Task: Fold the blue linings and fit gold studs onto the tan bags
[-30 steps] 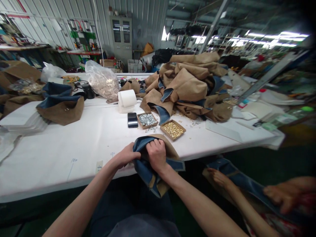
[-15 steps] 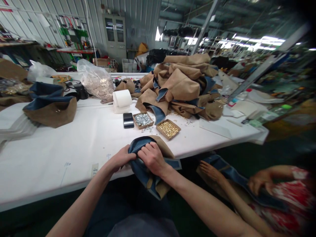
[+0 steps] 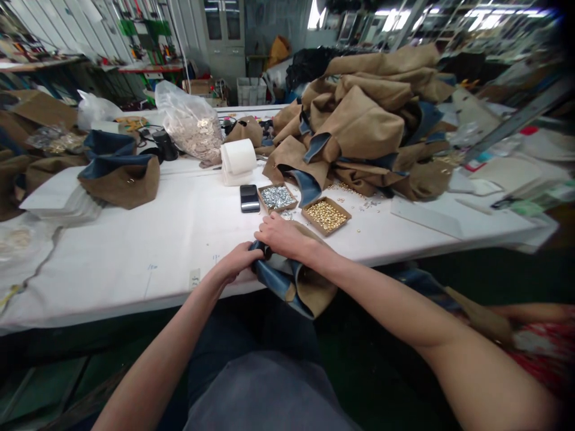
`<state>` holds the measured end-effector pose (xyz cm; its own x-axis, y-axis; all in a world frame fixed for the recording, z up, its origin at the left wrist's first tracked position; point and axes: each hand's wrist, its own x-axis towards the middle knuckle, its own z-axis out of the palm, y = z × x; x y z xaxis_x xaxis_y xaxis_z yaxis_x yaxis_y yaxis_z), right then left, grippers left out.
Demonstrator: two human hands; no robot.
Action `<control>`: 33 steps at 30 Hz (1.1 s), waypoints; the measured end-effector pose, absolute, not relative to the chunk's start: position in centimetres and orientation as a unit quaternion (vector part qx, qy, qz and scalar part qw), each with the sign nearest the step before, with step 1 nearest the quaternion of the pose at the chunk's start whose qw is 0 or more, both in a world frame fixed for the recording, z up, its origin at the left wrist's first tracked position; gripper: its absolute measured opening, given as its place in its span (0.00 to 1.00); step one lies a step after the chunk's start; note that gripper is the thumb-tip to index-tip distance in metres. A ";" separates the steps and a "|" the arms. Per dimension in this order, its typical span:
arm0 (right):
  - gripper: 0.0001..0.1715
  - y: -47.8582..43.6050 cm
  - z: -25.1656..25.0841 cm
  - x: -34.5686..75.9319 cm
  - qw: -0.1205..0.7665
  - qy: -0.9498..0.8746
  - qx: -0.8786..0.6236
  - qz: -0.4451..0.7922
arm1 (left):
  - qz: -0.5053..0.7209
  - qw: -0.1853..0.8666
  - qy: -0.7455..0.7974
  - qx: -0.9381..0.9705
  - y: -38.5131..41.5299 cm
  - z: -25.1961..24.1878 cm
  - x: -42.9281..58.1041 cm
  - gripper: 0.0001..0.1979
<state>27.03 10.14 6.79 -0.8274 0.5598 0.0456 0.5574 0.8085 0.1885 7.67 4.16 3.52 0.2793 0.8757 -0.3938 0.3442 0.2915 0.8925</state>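
Now, with the clock centred on the bag (image 3: 318, 293) and twelve pointing away from the person, the left hand (image 3: 240, 260) is clamping the bag's bunched rim at ten o'clock, thumb on top. The right hand (image 3: 284, 236) is curling tight over the upper edge near twelve; its fingertips are hiding, so exactly which fold they are pinching I cannot tell. The bag itself is lying across the near edge of the table (image 3: 171, 251), its six o'clock side drooping past the edge.

Judging by its creases, the bag is looking light, soft and floppy, with the blue lining probably sliding more easily than the tan outside. Nothing about it is seeming fragile. The doubled rim is offering the firmest hold; the loose panels are likely to be folding under a pinch.

As for writing, a pale label (image 3: 194, 278) at nine o'clock is carrying dark figures too blurred to read. Farther out, blue pen marks (image 3: 153, 267) are perhaps spelling "180". The phone (image 3: 250, 198) at eleven is showing no readable brand.
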 end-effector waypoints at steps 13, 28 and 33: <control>0.18 11.6 5.5 26.7 0.043 0.949 0.313 0.019 | 0.202 0.468 0.590 0.626 4.2 3.5 9.5 0.12; 0.10 9.7 6.5 30.0 0.056 0.927 0.370 -0.003 | 0.211 0.370 0.589 0.687 2.0 5.8 11.6 0.20; 0.12 6.3 5.9 32.7 -0.097 0.904 0.415 0.043 | 0.258 0.349 0.602 0.670 0.2 7.6 11.8 0.38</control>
<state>32.73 6.27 5.86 -0.6373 0.7411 0.2113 0.7579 0.6523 -0.0021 11.83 0.19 7.64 0.1417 0.9871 -0.0743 0.6259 -0.0312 0.7793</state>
